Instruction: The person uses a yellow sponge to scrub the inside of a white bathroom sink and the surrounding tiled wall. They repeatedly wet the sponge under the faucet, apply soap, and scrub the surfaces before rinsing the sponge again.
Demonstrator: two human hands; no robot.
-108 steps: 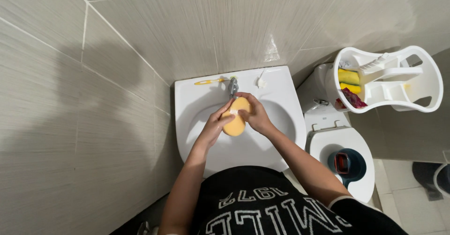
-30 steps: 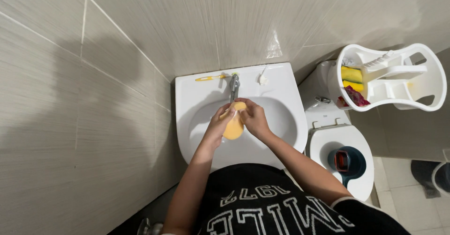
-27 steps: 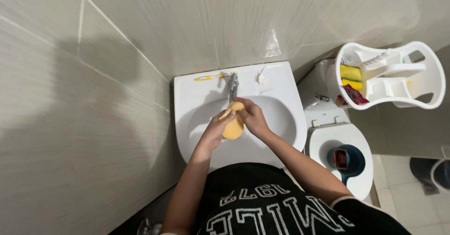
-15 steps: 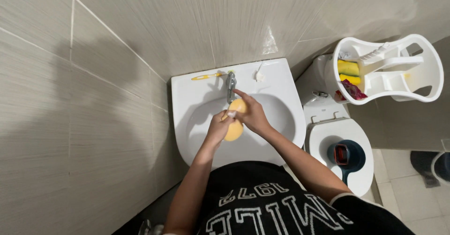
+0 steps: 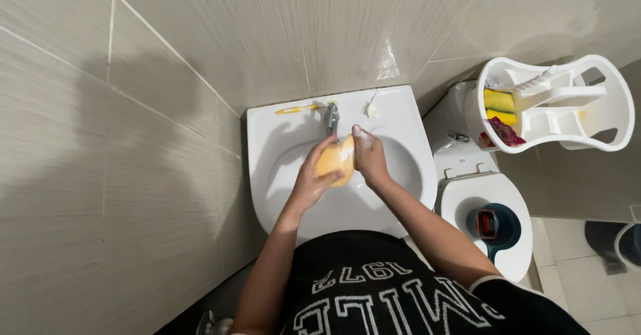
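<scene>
Over the bowl of the white sink (image 5: 400, 195), both my hands hold a yellow-orange sponge (image 5: 336, 160) just below the metal tap (image 5: 331, 116). My left hand (image 5: 311, 180) cups the sponge from the left and below. From the right, my right hand (image 5: 369, 159) presses against it, with some foam on the fingers. Both forearms reach up from my black shirt at the bottom of the view.
A yellow toothbrush (image 5: 299, 108) and a small white item (image 5: 372, 110) lie on the sink's back ledge. To the right stands a toilet (image 5: 471, 191) with a dark blue scoop (image 5: 494, 226) on its lid. A white caddy (image 5: 561, 101) holds sponges and a cloth. Tiled walls enclose the left and back.
My hands and the sponge stay under the tap, shifting slightly as they rub it. The view has swung a little to the left.
</scene>
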